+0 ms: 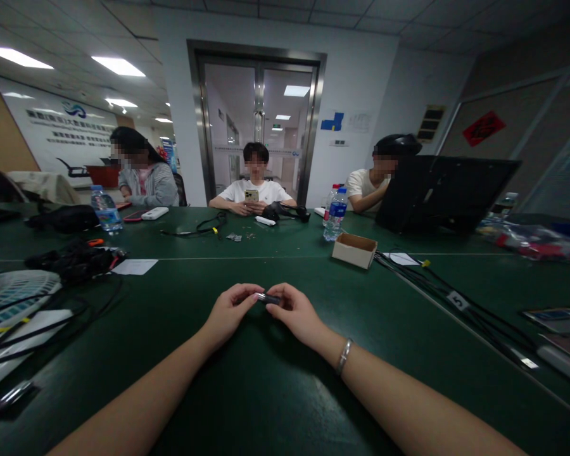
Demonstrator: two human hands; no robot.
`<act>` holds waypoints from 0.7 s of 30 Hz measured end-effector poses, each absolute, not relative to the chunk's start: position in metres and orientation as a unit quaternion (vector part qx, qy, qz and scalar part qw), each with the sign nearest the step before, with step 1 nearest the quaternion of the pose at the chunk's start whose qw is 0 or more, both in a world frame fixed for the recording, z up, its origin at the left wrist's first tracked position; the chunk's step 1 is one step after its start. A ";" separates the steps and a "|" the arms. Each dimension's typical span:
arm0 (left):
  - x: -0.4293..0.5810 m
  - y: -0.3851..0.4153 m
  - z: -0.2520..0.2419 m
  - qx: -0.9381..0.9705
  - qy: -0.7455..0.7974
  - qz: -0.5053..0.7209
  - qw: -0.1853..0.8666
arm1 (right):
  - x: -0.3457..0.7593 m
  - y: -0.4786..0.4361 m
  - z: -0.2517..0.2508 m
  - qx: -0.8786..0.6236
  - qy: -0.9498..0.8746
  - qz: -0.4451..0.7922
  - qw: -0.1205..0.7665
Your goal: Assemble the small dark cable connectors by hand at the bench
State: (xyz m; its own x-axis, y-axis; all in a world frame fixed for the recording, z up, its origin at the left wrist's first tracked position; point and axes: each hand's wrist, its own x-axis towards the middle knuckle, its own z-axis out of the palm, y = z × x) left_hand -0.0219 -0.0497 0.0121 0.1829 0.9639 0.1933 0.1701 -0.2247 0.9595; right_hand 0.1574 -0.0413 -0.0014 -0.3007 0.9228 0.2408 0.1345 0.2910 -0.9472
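A small dark cylinder with a silver end [268, 298] lies sideways between my two hands, just above the green table [266, 392]. My left hand [232, 310] pinches its silver end between thumb and fingers. Round the dark end, the fingers and thumb of my right hand [297, 310] are closed. A silver bracelet [344, 356] sits on my right wrist. What exactly the cylinder is, I cannot make out.
An open cardboard box [354, 251] and water bottles [335, 215] stand ahead on the right. Black cables [446, 291] run beyond them. At left are a fan [21, 294], white paper [135, 266] and a bottle [106, 209]. Several people sit across the table.
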 end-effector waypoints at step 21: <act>-0.022 -0.053 0.015 0.606 0.411 0.474 0.488 | 0.158 -0.039 -0.005 -0.387 -0.668 0.450 0.448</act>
